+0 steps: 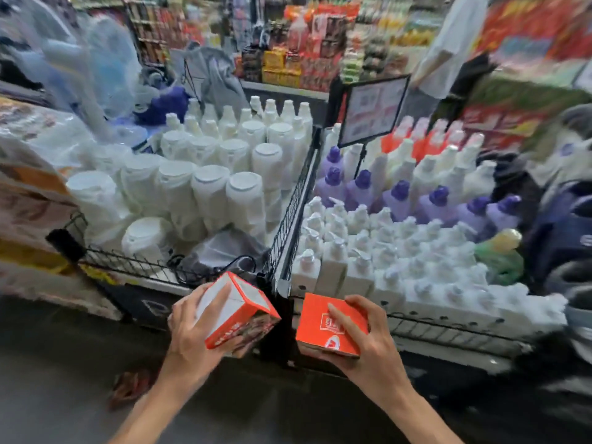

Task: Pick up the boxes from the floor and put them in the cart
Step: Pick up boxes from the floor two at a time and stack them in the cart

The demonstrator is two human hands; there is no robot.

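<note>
My left hand (192, 328) grips an orange and white box (243, 312), tilted with one corner up, in front of a black wire cart (288, 219). My right hand (368, 341) holds a second orange box (323, 325) with a white logo on its top face, fingers curled over it. Both boxes are in the air, close together, just before the near edge of the wire carts. The left cart holds white jars (208, 187) and a grey plastic bag (221, 251).
The right cart is packed with white pump bottles (368, 248) and purple-capped bottles (397, 200), with a framed sign (373, 110) above. A reddish packet (128, 386) lies on the dark floor at lower left. A person in white (448, 49) stands at the back right. Shelves of goods fill the background.
</note>
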